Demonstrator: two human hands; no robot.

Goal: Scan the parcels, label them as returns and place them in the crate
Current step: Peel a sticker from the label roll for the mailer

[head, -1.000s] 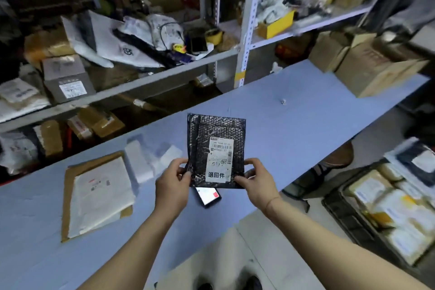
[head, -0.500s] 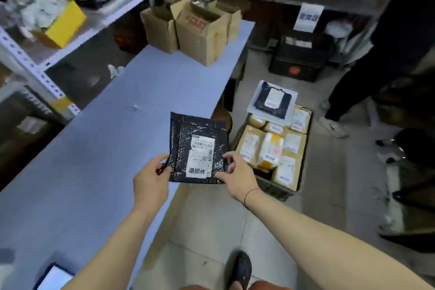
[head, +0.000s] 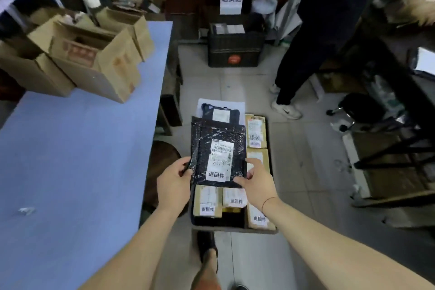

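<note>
Both hands hold the black parcel (head: 217,153) over the crate (head: 235,228) on the floor. The left hand (head: 173,183) pinches its left edge, the right hand (head: 256,182) its bottom right corner.

The crate (head: 235,228) on the floor is packed with labelled parcels (head: 208,200), leaving room only on top. The blue table (head: 70,160) hems its left side; bare floor tiles (head: 306,172) lie open to the right, a bystander's legs (head: 294,73) beyond.
</note>
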